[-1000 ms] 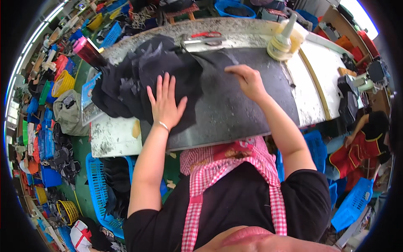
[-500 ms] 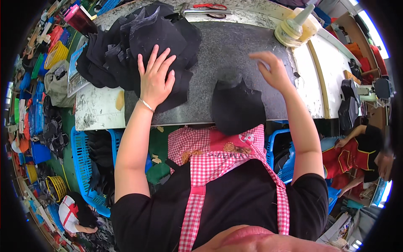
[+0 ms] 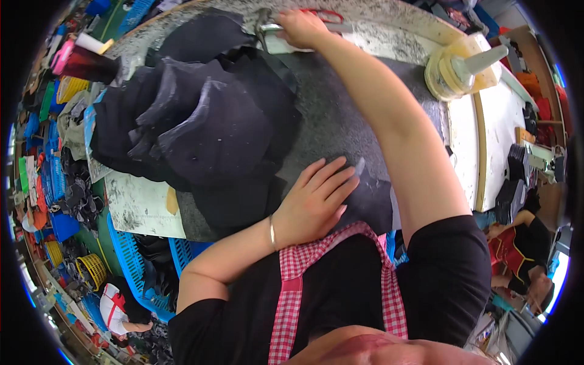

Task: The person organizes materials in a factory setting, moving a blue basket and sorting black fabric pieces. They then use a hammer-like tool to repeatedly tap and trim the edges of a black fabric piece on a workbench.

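One dark piece (image 3: 374,198) lies near you at the front edge of the dark board (image 3: 331,115), beside your left hand (image 3: 316,199), which rests flat with its fingers a little apart, partly over it and pinching nothing that shows. To the left of it spreads a heap of black pieces (image 3: 213,131), loosely overlapped. Only that one piece seems set apart from the heap; whether the heaped ones are finished or waiting, you cannot tell from here, so how much is left stays uncertain. At the back, your right hand (image 3: 302,28) curls at the handle of the hammer (image 3: 262,29); whether your fingers have closed on it cannot be told. The scissors (image 3: 332,14) lie just beyond, the nozzle bottle (image 3: 459,72) stands at the right, and a blue basket (image 3: 125,246) holds dark pieces below the table's left side.
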The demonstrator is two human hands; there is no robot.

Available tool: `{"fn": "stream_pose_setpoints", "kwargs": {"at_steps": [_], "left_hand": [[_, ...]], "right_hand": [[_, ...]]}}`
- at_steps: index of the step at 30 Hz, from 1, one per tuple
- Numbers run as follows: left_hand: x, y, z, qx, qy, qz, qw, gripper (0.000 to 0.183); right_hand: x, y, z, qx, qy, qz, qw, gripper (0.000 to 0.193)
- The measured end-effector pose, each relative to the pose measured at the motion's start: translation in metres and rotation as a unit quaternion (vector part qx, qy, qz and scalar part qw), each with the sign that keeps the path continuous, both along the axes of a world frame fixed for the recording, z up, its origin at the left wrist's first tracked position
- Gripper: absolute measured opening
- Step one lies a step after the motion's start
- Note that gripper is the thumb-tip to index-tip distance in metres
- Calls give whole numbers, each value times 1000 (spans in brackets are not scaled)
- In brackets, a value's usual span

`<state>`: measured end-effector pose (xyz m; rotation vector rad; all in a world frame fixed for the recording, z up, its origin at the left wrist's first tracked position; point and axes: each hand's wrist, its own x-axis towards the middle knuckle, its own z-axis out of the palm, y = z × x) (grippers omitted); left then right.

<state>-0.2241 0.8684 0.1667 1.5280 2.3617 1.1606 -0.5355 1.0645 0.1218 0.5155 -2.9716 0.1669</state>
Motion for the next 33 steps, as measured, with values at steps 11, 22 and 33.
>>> {"fn": "stream_pose_setpoints", "kwargs": {"at_steps": [11, 22, 33], "left_hand": [[0, 68, 1, -123, 27, 145, 981, 77], [12, 64, -30, -43, -30, 133, 990, 34], [11, 57, -35, -7, -31, 113, 993, 40]], "right_hand": [[247, 146, 150, -551, -161, -15, 818, 33], [461, 109, 60, -448, -105, -141, 877, 21], [422, 73, 65, -219, -20, -74, 973, 23]]}}
